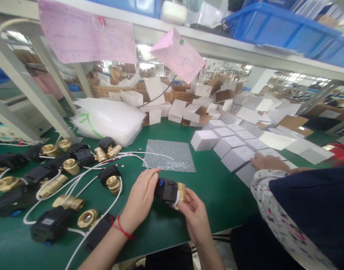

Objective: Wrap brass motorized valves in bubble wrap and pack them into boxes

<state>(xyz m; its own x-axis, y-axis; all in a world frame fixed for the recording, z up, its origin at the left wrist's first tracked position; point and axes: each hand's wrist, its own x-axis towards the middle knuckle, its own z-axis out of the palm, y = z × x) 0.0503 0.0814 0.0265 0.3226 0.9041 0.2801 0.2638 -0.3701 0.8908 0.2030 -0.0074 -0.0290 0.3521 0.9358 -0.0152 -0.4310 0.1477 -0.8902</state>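
Note:
My right hand [196, 213] grips the brass end of a motorized ball valve [166, 190] with a black actuator box, just above the green table. My left hand [142, 193], with a red cord bracelet on its wrist, is closed at the actuator's left side. Its fingertips are partly hidden, and a white cable rises beside them. Beyond both hands a clear bubble wrap sheet [172, 150] lies flat, with cable ends across it. Several more valves with black actuators [52, 223] and white cables lie to the left.
Another person's hand [269, 163] rests on white boxes [233, 144] at the right. A stack of bubble wrap bags [112, 116] lies back left; open white cartons [177, 110] line the back. Overhead, a shelf carries blue bins [279, 32] and hanging pink papers [87, 35].

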